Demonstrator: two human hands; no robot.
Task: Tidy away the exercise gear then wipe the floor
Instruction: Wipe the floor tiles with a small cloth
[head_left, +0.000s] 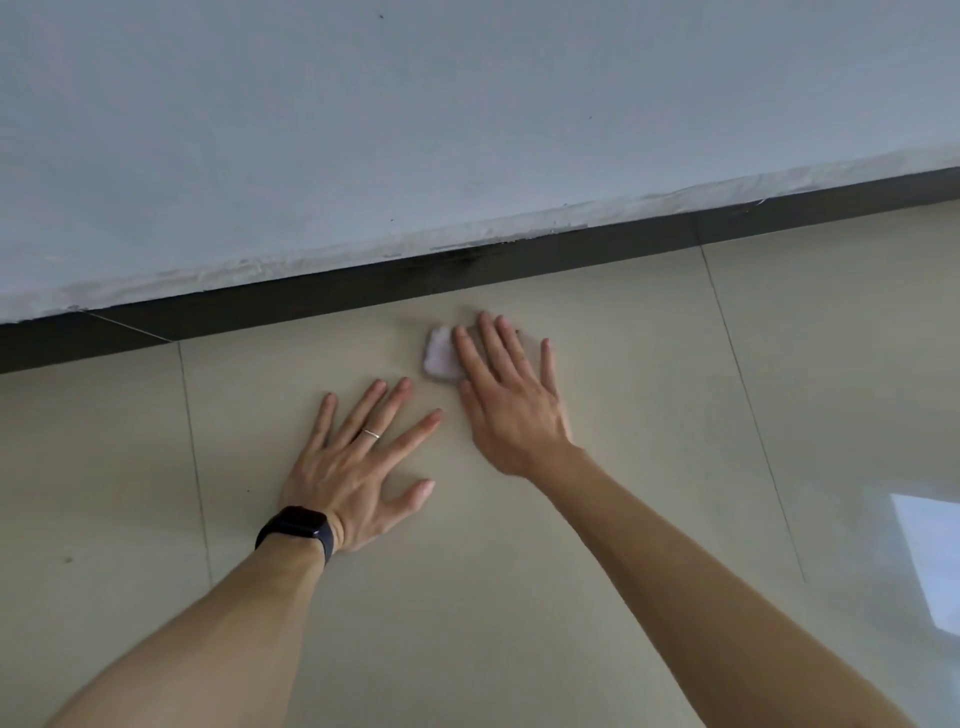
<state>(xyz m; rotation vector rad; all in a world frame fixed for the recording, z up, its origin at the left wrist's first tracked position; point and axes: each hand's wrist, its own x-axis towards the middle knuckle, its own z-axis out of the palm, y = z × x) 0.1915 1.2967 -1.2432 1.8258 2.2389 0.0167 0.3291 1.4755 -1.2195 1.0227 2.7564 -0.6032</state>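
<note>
Head view: my only camera, looking down at a pale tiled floor (649, 415) where it meets a wall (467, 130).
Cloth (441, 356): small, pale and folded. It lies on the floor close to the dark skirting (311, 296), and most of it is hidden under the right hand.
Right hand (506, 400): the fingers are straight and spread, lying flat on top of the cloth and pressing it down, not curled round it. I judge the flat palm keeps the whole cloth in contact with the tile for wiping.
Left hand (358, 467): the fingers are straight and fanned wide, palm on the bare tile, holding nothing. It sits just beside the right hand, and I judge it is propping up the person's weight as they lean forward.
Stage: no exercise gear is in sight, so I judge the floor-wiping part is under way.
Counts: two hands, one cloth, one dark watch (298, 525) on the left wrist, one thin ring (371, 433) on a left finger, and one bright reflection (930, 561) on the floor at right.
</note>
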